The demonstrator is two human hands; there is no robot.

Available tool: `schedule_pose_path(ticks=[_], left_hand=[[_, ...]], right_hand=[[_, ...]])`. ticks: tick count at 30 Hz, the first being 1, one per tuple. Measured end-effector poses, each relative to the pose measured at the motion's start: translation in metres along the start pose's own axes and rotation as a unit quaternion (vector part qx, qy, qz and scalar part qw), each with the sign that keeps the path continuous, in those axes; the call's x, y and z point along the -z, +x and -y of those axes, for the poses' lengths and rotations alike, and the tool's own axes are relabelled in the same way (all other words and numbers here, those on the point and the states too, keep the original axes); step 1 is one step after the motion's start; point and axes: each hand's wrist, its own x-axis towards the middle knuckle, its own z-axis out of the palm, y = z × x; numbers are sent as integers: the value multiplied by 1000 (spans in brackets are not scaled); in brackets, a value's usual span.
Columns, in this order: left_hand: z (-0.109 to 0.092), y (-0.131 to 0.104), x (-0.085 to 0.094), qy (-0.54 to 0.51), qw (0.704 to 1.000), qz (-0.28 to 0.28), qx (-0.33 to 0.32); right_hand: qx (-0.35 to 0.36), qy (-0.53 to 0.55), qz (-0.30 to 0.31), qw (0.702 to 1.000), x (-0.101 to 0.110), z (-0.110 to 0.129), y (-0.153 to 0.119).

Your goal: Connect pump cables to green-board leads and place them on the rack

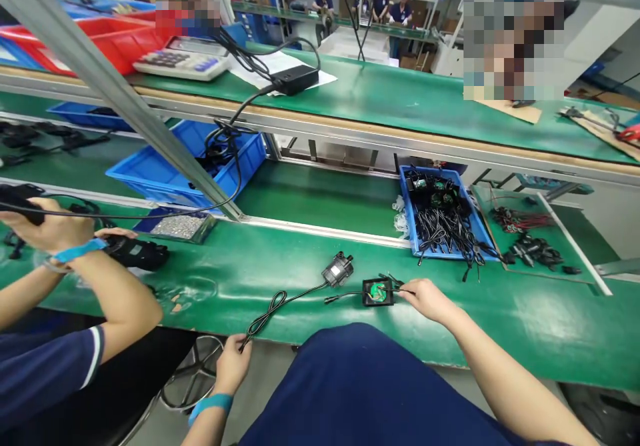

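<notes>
Left hand (234, 363), bottom of frame left of centre: fingers closed on the near end of a looped black cable (273, 309). Cable runs up and right to a black casing (339, 271) with a pale label, lying on the green bench (295, 266) about mid-frame.

Right hand (427, 299), right of centre: narrow pinch on a thin black wire (404, 291) at the right side of an open black box (369, 301). Box sits on the bench, lower centre, open side up, round green circuit board (379, 292) visible inside. Short lead (345, 296) exits its left side, plug end pointing left, just below the casing. Casing and box are near each other, apart.

Right of centre, higher up: blue bin (409, 216) full of black cables and some boards. Loose black parts (535, 251) and red wires (523, 219) to its right.

Left edge: co-worker's hand (60, 226), blue wristband, gripping a black object (20, 206). Tray of small pale pieces (180, 225) just right of that. Upper left: calculator (183, 65) and black power brick (299, 80) on the shelf.
</notes>
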Motion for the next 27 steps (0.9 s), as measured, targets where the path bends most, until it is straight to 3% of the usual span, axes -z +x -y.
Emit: schedule_pose_path(ticks=[2, 5, 7, 9, 11, 13, 16, 20, 25, 27], left_hand=[[5, -11, 4, -37, 999, -4, -1], [-2, -29, 16, -95, 993, -62, -17], [-19, -39, 26, -150, 983, -99, -38], [-45, -48, 32, -214, 968, -99, -83], [-76, -54, 35, -243, 951, -94, -166], [-105, -55, 35, -223, 935, -111, -254], [-137, -54, 35, -247, 911, -81, -320], [-159, -59, 36, -302, 903, 33, -306], [-165, -64, 33, -317, 904, 64, -278], [-165, -64, 31, -320, 910, 65, -255]], right_hand=[[-68, -112, 54, 990, -5, -17, 9], [-158, -197, 102, 962, -12, -40, 16], [-193, -212, 112, 951, -20, -47, 15], [-208, -227, 111, 945, -34, -45, 14], [-167, -227, 80, 956, -59, -37, 16], [-53, -178, 44, 982, -93, -26, 22], [78, -88, 63, 991, -144, -14, 38], [66, -114, 83, 988, -176, -9, 59], [3, -82, -48, 995, -181, -12, 69], [-25, -44, -74, 996, -183, -12, 73]])
